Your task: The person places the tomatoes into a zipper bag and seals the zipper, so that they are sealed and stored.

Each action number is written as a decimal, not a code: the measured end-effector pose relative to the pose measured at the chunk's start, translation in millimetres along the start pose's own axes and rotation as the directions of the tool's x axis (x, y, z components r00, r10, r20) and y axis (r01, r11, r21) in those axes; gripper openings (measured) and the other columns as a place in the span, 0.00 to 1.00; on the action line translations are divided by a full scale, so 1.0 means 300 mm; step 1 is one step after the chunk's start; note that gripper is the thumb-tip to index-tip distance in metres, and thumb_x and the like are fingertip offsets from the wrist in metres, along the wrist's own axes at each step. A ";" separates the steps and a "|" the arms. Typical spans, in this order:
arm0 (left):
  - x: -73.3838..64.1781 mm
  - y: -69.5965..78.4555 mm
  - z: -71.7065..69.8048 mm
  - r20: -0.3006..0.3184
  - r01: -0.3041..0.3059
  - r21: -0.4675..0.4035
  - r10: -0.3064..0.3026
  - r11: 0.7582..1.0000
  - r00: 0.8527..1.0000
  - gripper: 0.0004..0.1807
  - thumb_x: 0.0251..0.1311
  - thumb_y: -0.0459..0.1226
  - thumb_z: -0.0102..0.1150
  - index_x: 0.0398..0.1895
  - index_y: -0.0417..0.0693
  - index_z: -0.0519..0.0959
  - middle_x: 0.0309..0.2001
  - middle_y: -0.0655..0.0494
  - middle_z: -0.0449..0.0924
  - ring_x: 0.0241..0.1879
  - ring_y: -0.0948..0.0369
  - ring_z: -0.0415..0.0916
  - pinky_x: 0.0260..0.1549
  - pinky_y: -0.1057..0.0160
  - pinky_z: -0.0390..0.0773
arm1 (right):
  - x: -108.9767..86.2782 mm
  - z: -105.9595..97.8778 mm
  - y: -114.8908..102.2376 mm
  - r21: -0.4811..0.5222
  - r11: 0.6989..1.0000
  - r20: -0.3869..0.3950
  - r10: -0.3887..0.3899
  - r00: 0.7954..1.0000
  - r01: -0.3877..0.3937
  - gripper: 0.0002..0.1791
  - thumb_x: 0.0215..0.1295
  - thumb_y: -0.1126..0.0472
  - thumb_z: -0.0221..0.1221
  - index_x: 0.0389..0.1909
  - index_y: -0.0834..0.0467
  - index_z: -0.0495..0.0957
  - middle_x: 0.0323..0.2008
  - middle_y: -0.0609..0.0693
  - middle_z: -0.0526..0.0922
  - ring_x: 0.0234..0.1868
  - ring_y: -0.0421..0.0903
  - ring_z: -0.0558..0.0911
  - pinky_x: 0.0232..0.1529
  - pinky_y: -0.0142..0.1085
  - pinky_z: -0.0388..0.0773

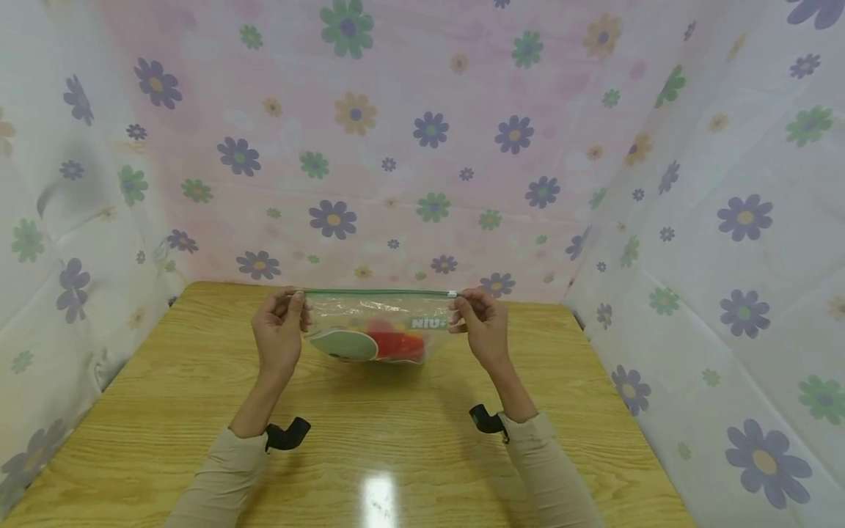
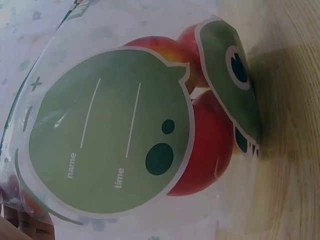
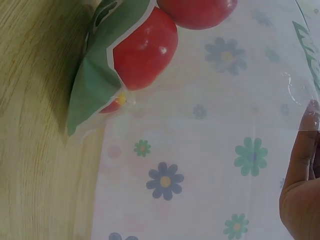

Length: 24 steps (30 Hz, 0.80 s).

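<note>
A clear zip bag (image 1: 356, 308) with a green top strip and a white slider (image 1: 452, 294) hangs between both hands. Its green print carries the words "name" and "time" in the left wrist view. Inside lie several red, round fruit-like things (image 3: 146, 50), partly hidden by the print. My left hand (image 1: 279, 330) pinches the bag's upper left corner between thumb and fingers. At the upper right corner, close to the slider, my right hand (image 1: 485, 326) pinches the other end. The top edge is stretched straight, and the lower part sags close to the tabletop.
Beneath the bag is a wood-grain table (image 1: 370, 425). Flower-printed cloth (image 1: 396, 147) stands behind it and along both sides. Black wrist-worn mounts (image 1: 288, 434) jut inward from both sleeves.
</note>
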<state>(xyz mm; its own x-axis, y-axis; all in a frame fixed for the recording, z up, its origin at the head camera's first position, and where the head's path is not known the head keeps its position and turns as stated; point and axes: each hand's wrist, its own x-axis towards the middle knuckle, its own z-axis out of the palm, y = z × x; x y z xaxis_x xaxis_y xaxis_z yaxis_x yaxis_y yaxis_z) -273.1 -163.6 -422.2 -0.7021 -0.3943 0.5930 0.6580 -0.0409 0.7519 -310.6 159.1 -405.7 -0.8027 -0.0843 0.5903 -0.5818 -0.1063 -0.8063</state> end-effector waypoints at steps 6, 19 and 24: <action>0.001 0.004 -0.006 0.016 -0.007 -0.025 0.008 1.000 1.000 0.13 0.72 0.29 0.57 0.47 0.20 0.77 0.27 0.60 0.82 0.20 0.67 0.74 0.19 0.74 0.76 | -0.002 0.004 0.016 -0.014 1.000 -0.037 0.005 0.999 -0.006 0.11 0.75 0.68 0.57 0.45 0.76 0.75 0.31 0.45 0.85 0.22 0.38 0.82 0.23 0.32 0.84; 0.005 0.006 -0.028 0.077 -0.006 0.032 0.004 0.999 0.997 0.11 0.73 0.28 0.53 0.46 0.21 0.76 0.27 0.60 0.81 0.18 0.67 0.72 0.16 0.75 0.73 | -0.016 0.015 0.027 -0.053 0.998 -0.044 0.032 0.999 -0.035 0.11 0.76 0.66 0.56 0.46 0.73 0.75 0.31 0.45 0.84 0.19 0.38 0.81 0.21 0.33 0.84; 0.022 0.027 -0.049 0.206 0.125 0.076 -0.139 0.989 0.969 0.14 0.75 0.30 0.52 0.53 0.23 0.73 0.31 0.60 0.82 0.21 0.66 0.74 0.18 0.72 0.77 | -0.017 0.012 0.026 -0.034 0.998 -0.056 0.050 0.997 -0.052 0.10 0.76 0.67 0.56 0.46 0.74 0.75 0.31 0.45 0.83 0.19 0.37 0.81 0.21 0.32 0.83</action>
<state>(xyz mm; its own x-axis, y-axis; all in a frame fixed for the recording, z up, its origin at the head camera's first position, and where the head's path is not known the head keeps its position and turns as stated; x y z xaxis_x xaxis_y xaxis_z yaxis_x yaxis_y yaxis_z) -268.5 -179.8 -416.5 -0.8275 -0.1868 0.5294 0.5420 -0.0197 0.8402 -310.7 155.1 -414.9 -0.8368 -0.0335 0.5465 -0.5436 -0.0685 -0.8366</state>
